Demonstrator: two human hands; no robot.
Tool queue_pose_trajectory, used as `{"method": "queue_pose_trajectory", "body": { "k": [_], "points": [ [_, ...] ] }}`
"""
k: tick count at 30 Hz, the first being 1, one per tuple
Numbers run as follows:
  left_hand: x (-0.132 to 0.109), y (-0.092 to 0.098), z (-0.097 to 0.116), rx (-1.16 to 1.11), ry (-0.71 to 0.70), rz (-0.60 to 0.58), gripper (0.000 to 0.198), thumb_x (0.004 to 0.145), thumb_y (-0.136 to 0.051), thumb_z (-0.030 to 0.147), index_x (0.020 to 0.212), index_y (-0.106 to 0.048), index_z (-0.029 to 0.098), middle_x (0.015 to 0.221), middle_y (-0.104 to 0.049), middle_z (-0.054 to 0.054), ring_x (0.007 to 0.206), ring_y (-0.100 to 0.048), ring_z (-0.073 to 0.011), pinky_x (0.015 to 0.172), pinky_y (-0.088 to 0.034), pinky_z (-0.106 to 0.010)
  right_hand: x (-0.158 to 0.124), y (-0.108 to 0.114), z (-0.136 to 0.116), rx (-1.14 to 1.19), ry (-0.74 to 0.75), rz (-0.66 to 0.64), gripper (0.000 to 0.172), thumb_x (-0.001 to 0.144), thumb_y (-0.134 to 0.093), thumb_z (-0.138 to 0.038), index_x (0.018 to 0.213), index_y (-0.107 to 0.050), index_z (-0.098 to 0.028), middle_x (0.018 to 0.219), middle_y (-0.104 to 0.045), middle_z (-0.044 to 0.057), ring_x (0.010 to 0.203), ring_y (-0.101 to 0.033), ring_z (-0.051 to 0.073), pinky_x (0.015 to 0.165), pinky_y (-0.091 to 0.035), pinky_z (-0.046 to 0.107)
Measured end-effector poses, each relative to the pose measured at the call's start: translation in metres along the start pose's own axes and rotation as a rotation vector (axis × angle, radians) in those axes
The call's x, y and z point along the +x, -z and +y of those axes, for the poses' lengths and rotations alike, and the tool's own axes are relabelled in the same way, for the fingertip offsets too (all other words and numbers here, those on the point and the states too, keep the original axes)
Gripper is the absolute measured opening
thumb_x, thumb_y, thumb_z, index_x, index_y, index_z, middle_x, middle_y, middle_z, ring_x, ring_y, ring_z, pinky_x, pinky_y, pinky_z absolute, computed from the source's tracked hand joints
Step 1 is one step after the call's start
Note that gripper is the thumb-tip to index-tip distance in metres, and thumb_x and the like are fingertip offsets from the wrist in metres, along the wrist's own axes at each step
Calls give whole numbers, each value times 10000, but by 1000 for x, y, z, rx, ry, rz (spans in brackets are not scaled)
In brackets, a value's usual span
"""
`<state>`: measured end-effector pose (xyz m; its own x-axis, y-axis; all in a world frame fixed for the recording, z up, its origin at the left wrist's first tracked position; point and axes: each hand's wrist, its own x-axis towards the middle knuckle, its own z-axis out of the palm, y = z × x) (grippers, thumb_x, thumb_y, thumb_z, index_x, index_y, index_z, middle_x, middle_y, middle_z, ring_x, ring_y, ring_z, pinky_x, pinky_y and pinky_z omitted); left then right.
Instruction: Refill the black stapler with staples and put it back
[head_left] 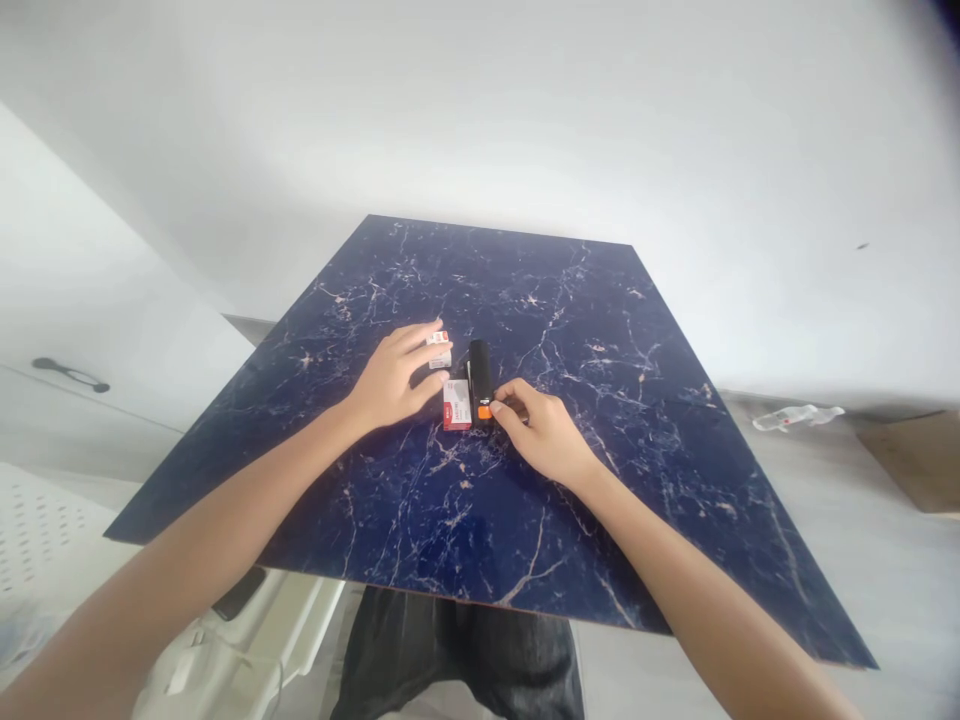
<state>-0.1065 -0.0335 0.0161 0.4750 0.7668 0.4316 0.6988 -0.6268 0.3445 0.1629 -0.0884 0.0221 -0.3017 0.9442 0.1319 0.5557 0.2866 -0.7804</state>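
Note:
A black stapler [480, 378] with an orange end lies near the middle of a dark blue marbled tabletop [600, 420]. My right hand [541, 430] pinches its orange near end with thumb and fingers. A small red and white box [456, 404] lies flat just left of the stapler. My left hand [395, 376] rests with fingers closed around a second small red and white box [439, 350], behind the first one.
A white perforated surface [37, 530] sits low at the left. White walls surround the table. A crumpled clear wrapper [795, 416] and a brown board [919, 455] lie on the floor at the right. My dark trousers [457, 660] show under the near edge.

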Motion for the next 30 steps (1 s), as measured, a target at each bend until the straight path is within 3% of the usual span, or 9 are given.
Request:
{"method": "queue_pose_trajectory", "body": {
  "k": [4,8,11,14,16,20,22,25,30],
  "points": [
    [3,-2,-16,3,2,-152,523,1091,-420,459,1508,-567,180,1637,-469,-134,1536,-408,-336,1265,-338,-600,0,1,-1,-4,8,1,120,999,-561,-358,991,-618,-252,789,-727,-25,653,-660,169,668,-480,300],
    [1,-7,-6,-65,-31,-139,454,1104,-375,371,1426,-656,217,1561,-550,-120,1469,-485,-320,1239,-389,-603,0,3,-2,0,9,-11,137,1002,-556,-365,969,-624,-250,749,-700,-34,618,-627,159,634,-460,289],
    [-2,-7,0,-114,10,-164,445,1101,-388,379,1426,-653,232,1652,-431,-117,1519,-428,-334,1247,-384,-605,0,2,-1,1,10,-17,142,1004,-552,-361,961,-625,-248,761,-713,-27,617,-629,159,623,-457,286],
    [-3,-2,-4,-188,36,-275,466,1090,-427,466,1473,-603,265,1708,-344,-101,1542,-403,-337,1243,-393,-592,-1,2,0,-1,13,-20,143,1006,-552,-360,964,-629,-247,783,-731,-18,636,-647,165,627,-464,290],
    [-4,3,-8,-215,12,-351,553,1036,-540,553,1518,-552,282,1735,-287,-105,1570,-353,-358,1254,-367,-600,-1,3,1,-5,14,-22,137,1009,-550,-354,969,-629,-249,754,-721,-26,627,-648,166,629,-471,295],
    [-8,7,-10,-182,4,-420,995,827,-785,663,1651,-349,318,1773,-131,-132,1619,-182,-429,1266,-290,-664,-1,2,1,20,11,-6,106,1000,-571,-328,1041,-630,-251,866,-767,-6,714,-714,178,720,-541,322],
    [-11,3,-7,-162,16,-403,1179,743,-853,669,1688,-234,333,1776,-91,-145,1627,-103,-452,1265,-254,-696,-2,0,2,53,14,1,174,983,-600,-322,1141,-621,-253,1056,-789,34,802,-750,191,783,-580,347],
    [-13,-5,-2,-132,42,-377,1299,697,-885,665,1705,-137,328,1776,-43,-169,1627,-43,-472,1263,-212,-725,-3,-6,2,61,57,-9,441,932,-672,-310,1352,-543,-268,1264,-752,73,895,-765,212,838,-613,388],
    [-9,-13,2,-108,2,-284,1227,706,-891,596,1686,-219,289,1694,-290,-199,1583,-231,-477,1260,-266,-687,-5,-14,5,22,97,30,684,885,-743,-301,1498,-441,-285,1323,-733,83,1078,-752,257,958,-606,453]
  ]
}}
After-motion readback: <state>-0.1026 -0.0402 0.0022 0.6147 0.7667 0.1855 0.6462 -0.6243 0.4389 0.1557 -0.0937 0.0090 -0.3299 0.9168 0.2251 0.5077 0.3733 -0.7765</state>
